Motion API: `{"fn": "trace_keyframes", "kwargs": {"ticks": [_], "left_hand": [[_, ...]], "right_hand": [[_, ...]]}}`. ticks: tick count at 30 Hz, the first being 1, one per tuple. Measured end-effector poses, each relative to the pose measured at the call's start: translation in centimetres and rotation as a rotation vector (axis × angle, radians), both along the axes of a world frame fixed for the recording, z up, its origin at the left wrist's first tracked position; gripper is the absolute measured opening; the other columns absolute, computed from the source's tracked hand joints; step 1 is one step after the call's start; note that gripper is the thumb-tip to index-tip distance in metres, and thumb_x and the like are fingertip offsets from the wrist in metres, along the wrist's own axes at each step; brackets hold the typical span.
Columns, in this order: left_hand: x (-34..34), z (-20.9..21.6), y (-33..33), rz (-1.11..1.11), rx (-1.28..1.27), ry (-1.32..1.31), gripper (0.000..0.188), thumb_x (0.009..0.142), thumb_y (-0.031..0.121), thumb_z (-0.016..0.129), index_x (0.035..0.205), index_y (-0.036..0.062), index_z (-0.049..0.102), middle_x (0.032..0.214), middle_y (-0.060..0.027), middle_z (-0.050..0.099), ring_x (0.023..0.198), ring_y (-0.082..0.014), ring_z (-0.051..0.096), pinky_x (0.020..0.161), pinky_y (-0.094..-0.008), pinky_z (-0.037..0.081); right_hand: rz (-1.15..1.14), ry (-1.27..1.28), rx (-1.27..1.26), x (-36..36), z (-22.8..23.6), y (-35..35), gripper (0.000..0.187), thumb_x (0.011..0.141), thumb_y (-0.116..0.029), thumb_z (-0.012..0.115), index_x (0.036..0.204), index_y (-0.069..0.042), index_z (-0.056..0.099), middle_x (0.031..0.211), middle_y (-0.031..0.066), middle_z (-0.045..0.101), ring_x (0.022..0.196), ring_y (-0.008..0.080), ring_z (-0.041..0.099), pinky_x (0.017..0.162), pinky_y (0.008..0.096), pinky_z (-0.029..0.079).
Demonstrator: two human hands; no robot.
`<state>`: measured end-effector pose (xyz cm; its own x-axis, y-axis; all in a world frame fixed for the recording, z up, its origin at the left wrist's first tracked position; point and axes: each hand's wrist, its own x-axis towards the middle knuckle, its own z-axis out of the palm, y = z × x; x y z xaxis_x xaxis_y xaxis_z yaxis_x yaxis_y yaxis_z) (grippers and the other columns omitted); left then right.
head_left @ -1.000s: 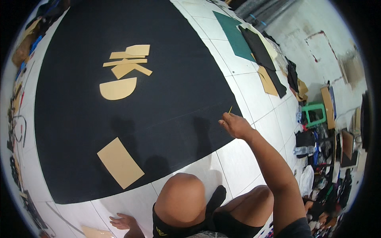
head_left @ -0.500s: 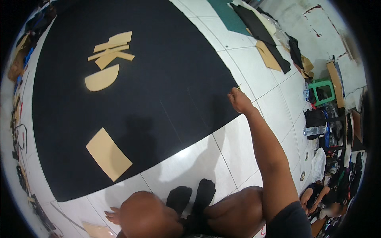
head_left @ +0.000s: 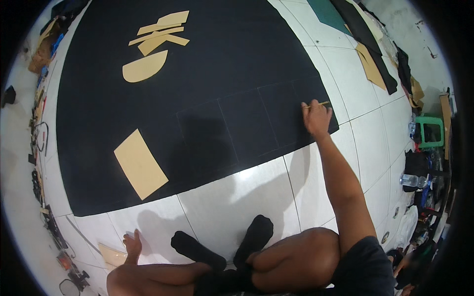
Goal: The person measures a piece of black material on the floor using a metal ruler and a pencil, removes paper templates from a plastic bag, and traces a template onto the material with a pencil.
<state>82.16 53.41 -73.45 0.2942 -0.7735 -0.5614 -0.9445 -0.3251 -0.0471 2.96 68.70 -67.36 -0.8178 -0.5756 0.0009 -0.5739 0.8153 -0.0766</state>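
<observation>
A large black fabric sheet (head_left: 237, 64) lies spread on the tiled floor, with thin pale lines drawn across its near right part as a row of panels. Over its right corner is my right hand (head_left: 317, 118), closed round a thin yellow pencil (head_left: 323, 103) and close to the cloth. My left hand (head_left: 132, 243) is down by the floor beside my left knee, holding nothing, its fingers apart. On the cloth's near left lies a tan four-sided pattern piece (head_left: 141, 165). Farther off are a rounded tan piece (head_left: 145, 67) and several overlapping narrow tan pieces (head_left: 160, 37).
My socked feet (head_left: 254, 239) rest on white tiles (head_left: 237, 202) at the near edge. To the right are a dark fabric roll (head_left: 370, 44), a green stool (head_left: 429, 132) and a plastic bottle (head_left: 414, 181). Clutter lines the left wall. A tan sheet (head_left: 112, 255) lies near my left hand.
My right hand has moved from the cloth's right edge onto its corner, pencil still held. My feet and knees have spread apart. The view has shifted, showing more drawn lines.
</observation>
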Motion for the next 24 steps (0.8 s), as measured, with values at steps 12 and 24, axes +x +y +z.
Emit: {"fn": "trace_keyframes", "kwargs": {"ticks": [12,24], "left_hand": [[-0.3,2.8,-3.3,-0.167,0.224,-0.101,0.134,0.081,0.086,0.054,0.150,-0.0214,0.016,0.137,-0.0436,0.050,0.131,-0.0511,0.052,0.111,-0.0482,0.043],[-1.0,3.6,-0.5,-0.150,-0.029,0.020,0.105,0.087,0.074,0.061,0.138,-0.0158,0.042,0.126,-0.0400,0.059,0.123,-0.0494,0.058,0.106,-0.0506,0.047]], "right_hand": [[0.750,-0.060,-0.249,12.0,-2.5,-2.8,0.031,0.098,-0.031,0.061,0.113,-0.003,0.061,0.145,0.0197,0.055,0.138,0.0396,0.047,0.121,0.0635,0.021],[1.261,-0.223,0.403,21.2,-1.4,-7.1,0.034,0.104,-0.025,0.049,0.130,-0.004,0.057,0.156,0.0219,0.041,0.149,0.0374,0.034,0.124,0.0554,0.021]]}}
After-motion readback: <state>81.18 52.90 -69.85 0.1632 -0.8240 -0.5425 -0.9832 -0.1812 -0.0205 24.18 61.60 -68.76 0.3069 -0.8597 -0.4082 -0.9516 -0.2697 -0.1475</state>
